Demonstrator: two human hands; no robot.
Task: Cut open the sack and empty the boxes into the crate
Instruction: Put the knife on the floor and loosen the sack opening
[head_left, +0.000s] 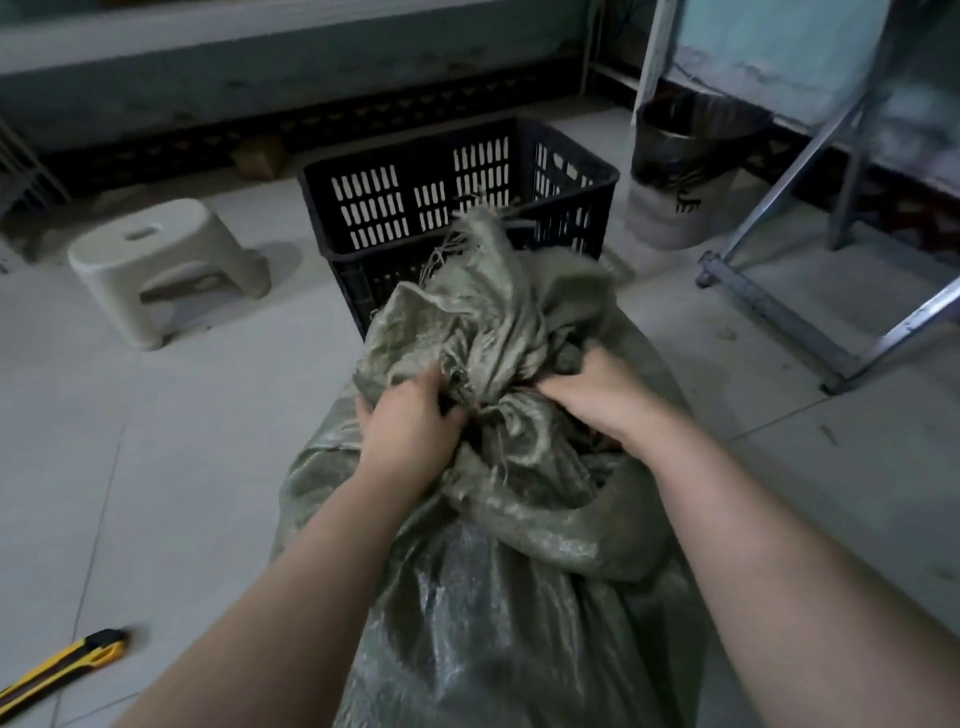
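The green woven sack (483, 519) stands on the tiled floor just in front of the black slotted crate (457, 208). The left hand (410, 421) and right hand (597, 395) each grip bunched fabric at the sack's mouth. A yellow utility knife (62, 670) lies left of the sack.

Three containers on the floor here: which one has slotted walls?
The black crate, right behind the sack that both hands grip at the neck. The bin to its right has solid walls and a dark liner; the woven sack has none.
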